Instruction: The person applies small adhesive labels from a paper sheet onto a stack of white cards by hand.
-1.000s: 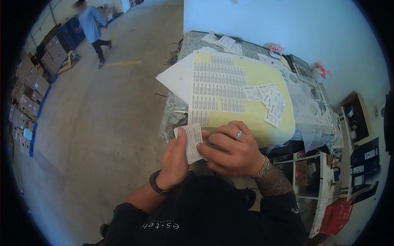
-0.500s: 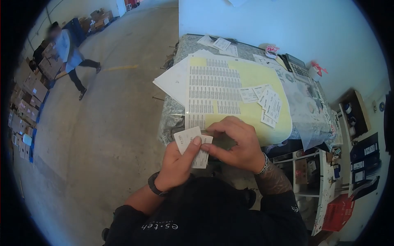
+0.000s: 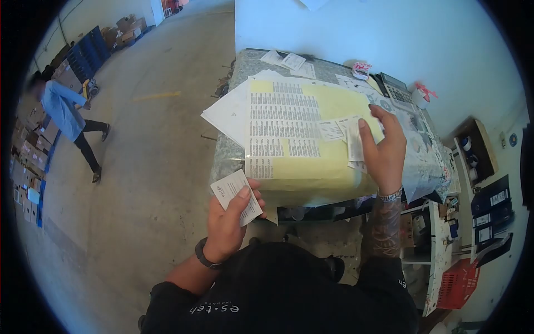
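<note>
My left hand (image 3: pixel 227 222) is closed around small white printed cards (image 3: pixel 236 192), its thumb pressing on the top one, in front of the table's near left corner. My right hand (image 3: pixel 387 149) is over the right part of the yellow sheet, thumb and index finger spread apart. Its thumb touches or lies just above an upright white card (image 3: pixel 354 143) on a loose group of similar cards. Part of that group is hidden under the hand. One printed card (image 3: pixel 331 130) lies left of it. Rows of small printed labels (image 3: pixel 282 123) cover the sheet's left half.
A calculator (image 3: pixel 396 91) and a white cup with a red ribbon (image 3: pixel 423 96) stand at the table's back right. More paper slips (image 3: pixel 293 61) lie at the back edge. A red basket (image 3: pixel 459 283) is below right. At left, a person (image 3: pixel 67 114) walks past stacked boxes.
My right hand has left the cards in my left hand and moved right to the group on the sheet. My left hand has shifted slightly left. The walking person has come nearer.
</note>
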